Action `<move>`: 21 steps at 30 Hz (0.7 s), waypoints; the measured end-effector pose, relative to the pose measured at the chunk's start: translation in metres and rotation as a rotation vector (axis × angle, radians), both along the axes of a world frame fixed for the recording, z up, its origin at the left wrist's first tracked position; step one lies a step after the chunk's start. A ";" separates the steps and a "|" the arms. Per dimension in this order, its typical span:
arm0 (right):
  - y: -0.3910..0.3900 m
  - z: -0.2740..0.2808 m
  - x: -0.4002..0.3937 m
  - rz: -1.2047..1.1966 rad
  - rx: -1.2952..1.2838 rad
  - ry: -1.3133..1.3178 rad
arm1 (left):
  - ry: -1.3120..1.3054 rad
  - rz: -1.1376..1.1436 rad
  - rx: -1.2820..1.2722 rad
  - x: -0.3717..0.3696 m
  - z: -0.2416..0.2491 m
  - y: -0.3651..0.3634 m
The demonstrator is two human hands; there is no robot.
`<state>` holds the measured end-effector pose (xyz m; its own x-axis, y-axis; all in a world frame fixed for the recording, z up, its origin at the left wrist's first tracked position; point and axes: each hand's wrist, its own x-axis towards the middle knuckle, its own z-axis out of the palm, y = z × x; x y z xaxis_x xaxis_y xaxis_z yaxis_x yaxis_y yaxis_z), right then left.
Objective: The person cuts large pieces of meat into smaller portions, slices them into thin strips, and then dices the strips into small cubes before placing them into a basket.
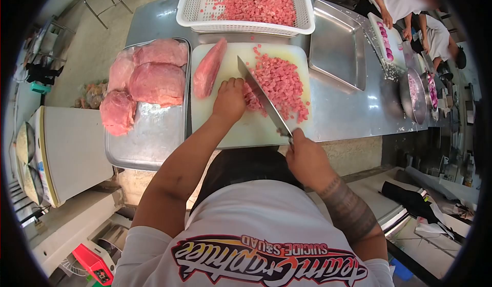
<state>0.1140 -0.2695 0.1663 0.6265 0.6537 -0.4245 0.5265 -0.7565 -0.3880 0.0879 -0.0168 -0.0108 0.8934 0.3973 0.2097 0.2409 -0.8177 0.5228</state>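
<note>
A long knife (266, 101) slants across the white cutting board (230, 128), its handle wrapped by my right hand (306, 156) at the board's front right. My left hand (230, 98) rests on the board left of the blade, fingers curled over meat at the edge of the diced pile; what lies beneath them is mostly hidden. Diced pink meat (282, 84) spreads to the blade's right, with some pieces left of it. An uncut strip of meat (209, 69) lies at the board's left side.
Large meat pieces (156, 79) lie on a metal tray (143, 146) at left. Behind the board stands a white basket (187, 10) of diced meat. An empty metal pan (338, 46) is at right. Beyond it, two people (402, 2) work near chopped onions (384, 41) and bowls (413, 96).
</note>
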 end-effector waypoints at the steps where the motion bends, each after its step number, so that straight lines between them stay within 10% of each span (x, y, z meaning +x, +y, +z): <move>1: -0.004 0.009 -0.002 0.006 -0.018 0.025 | 0.036 0.002 0.001 0.001 0.001 0.000; 11: 0.053 -0.090 0.018 0.003 0.170 -0.055 | 0.009 -0.022 0.021 0.002 0.000 0.004; 21: 0.007 0.011 -0.022 -0.049 -0.003 0.021 | -0.070 -0.051 -0.140 -0.007 0.009 0.010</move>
